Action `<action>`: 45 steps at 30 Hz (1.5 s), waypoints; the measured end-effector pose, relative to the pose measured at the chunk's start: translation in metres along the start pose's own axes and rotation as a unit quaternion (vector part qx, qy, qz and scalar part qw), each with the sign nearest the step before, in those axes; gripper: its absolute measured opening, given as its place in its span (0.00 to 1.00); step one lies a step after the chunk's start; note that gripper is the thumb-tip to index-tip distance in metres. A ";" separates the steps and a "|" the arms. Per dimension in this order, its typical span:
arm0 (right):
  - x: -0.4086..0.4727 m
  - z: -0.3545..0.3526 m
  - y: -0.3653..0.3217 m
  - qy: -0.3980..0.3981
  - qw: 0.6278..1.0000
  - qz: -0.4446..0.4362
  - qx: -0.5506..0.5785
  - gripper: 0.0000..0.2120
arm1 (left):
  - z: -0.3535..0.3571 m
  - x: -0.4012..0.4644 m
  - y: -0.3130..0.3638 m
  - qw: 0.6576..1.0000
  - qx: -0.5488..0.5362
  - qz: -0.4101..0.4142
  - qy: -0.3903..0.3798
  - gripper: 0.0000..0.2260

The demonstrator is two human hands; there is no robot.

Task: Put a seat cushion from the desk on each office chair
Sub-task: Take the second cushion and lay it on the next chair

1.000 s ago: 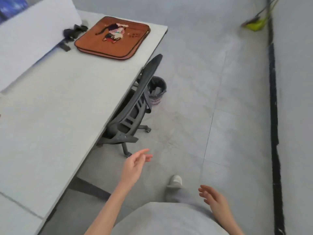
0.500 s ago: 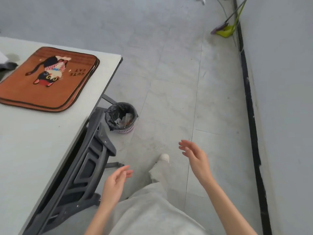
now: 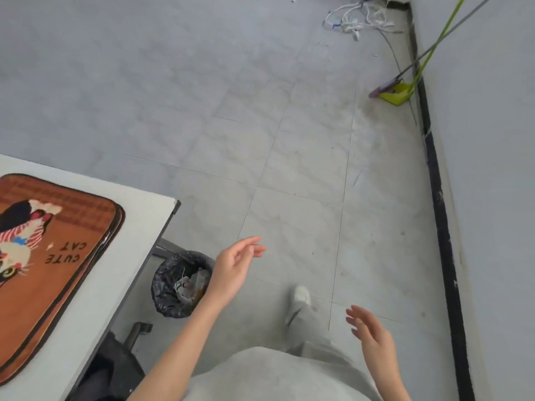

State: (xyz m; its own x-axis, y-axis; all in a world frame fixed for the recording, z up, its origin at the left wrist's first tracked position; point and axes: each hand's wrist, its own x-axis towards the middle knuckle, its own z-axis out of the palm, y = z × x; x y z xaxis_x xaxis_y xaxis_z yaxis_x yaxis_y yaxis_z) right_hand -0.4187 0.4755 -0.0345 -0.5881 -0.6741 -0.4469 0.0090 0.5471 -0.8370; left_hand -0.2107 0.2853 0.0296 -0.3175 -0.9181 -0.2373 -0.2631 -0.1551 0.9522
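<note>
A brown seat cushion (image 3: 66, 256) with a cat picture and the words "CUTE CAT" lies flat on the white desk (image 3: 139, 215) at the left, stacked on what looks like a second cushion. A dark office chair (image 3: 113, 369) is tucked under the desk edge at the bottom left, mostly hidden. My left hand (image 3: 234, 270) floats open over the floor to the right of the desk corner, holding nothing. Low at the right, my right hand (image 3: 373, 340) is open too, fingers spread.
A small waste bin (image 3: 173, 287) lined with a black bag stands beside the desk leg. My foot in a white shoe (image 3: 301, 295) is on the grey tiled floor. A green dustpan (image 3: 396, 94) and broom lean on the right wall; white cables (image 3: 359, 18) lie at the back.
The view has swung right and forward along the desk. The cushion and bin now sit closer and lower in view, the chair has slipped to the bottom left, and both hands stay open.
</note>
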 end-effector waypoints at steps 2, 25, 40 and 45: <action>0.055 0.007 -0.027 -0.019 1.000 -0.003 -0.011 0.19 | 0.002 0.050 0.008 1.000 0.000 -0.002 0.021 0.11; 0.436 0.436 -0.427 -0.523 0.779 -0.248 -0.241 0.17 | -0.161 0.334 -0.007 0.808 -0.177 -0.191 0.528 0.15; 0.465 0.705 -0.526 -0.676 0.553 -0.292 -0.390 0.16 | -0.347 0.416 0.011 0.624 -0.163 -0.203 0.736 0.12; 0.376 0.813 -0.540 -0.790 0.317 -0.314 -0.420 0.12 | -0.338 0.430 0.010 0.415 -0.264 -0.252 0.834 0.12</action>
State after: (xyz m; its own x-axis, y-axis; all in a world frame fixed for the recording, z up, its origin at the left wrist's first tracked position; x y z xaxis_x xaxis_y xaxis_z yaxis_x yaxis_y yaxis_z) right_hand 0.0129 -0.4764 -0.0070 0.8849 0.1750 -0.4316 -0.3178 -0.4505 -0.8343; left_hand -0.0423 -0.2344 0.0023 0.8438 0.3709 -0.3879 0.4622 -0.1347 0.8765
